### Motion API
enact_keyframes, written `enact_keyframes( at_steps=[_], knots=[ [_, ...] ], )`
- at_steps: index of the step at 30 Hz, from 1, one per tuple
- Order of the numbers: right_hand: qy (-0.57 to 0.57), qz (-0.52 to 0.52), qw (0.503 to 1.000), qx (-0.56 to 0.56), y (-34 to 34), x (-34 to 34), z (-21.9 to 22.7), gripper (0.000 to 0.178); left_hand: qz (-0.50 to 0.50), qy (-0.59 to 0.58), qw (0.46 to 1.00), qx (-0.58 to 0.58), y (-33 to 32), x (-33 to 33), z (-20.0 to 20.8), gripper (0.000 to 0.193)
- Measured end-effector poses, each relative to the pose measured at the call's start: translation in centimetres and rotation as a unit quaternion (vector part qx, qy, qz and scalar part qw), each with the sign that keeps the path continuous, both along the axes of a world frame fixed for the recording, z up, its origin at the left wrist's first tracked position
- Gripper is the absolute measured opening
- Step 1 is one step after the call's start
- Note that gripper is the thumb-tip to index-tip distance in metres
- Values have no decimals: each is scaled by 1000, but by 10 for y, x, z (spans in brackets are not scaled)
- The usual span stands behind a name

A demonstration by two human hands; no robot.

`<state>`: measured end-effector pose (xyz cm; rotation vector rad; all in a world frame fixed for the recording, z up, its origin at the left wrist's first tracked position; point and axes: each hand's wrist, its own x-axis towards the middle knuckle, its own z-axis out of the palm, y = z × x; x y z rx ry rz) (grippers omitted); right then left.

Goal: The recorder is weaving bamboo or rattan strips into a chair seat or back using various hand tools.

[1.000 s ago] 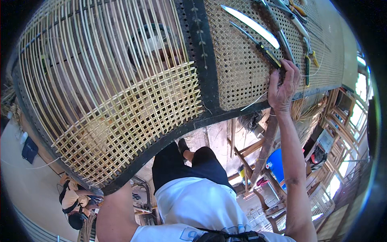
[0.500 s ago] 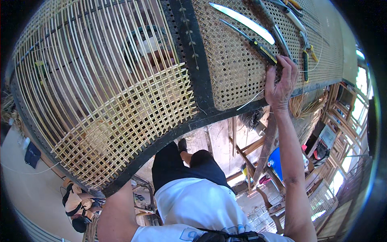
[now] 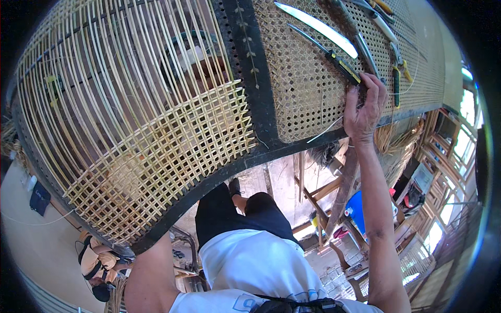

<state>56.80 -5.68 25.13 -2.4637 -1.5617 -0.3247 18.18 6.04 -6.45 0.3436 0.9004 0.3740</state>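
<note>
1. Your left arm (image 3: 151,276) comes in at the lower edge and passes under the near edge of the frame (image 3: 250,68); the left hand is hidden, so you cannot tell whether it grips anything
2. The left panel (image 3: 130,120) is half woven: an open grid of cane fills its near part, and only loose upright strands run across its far part. Those strands look thin, springy and easy to kink, so handle them lightly
3. The dark frame, with its centre bar, looks stiff and is the safest place to take hold; its near edge is free between your two arms
4. The right panel (image 3: 308,88) is finished close mesh, taut, and carries the tools
5. A long knife (image 3: 315,28) lies bare-bladed near the panel's far edge; avoid the edge and take it by the handle, which is cut off from view
6. A yellow-and-black tool (image 3: 342,65) lies just beside your right hand (image 3: 362,107), its handle end toward you. It looks hard and light
7. The right hand rests on the panel near its near edge, fingers curled loosely and touching that handle end; nothing is clasped in it
8. More tools (image 3: 396,78) lie to the right, crowded and hard to tell apart
</note>
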Motion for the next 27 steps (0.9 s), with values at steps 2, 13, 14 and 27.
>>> enact_keyframes(
  at_steps=[2,13,14,27],
  knots=[
    [2,-3,1000,-3,1,0,0,38,-2,7,1000,1,-1,-4,-1,56],
    [-1,9,1000,-3,0,2,0,36,-19,45,999,7,-9,-23,0,55],
    [-1,11,1000,-1,0,1,0,36,-20,49,999,9,-8,-24,1,54],
    [9,4,1000,19,-5,5,-3,40,-50,97,993,34,-20,-48,3,53]
  ],
)
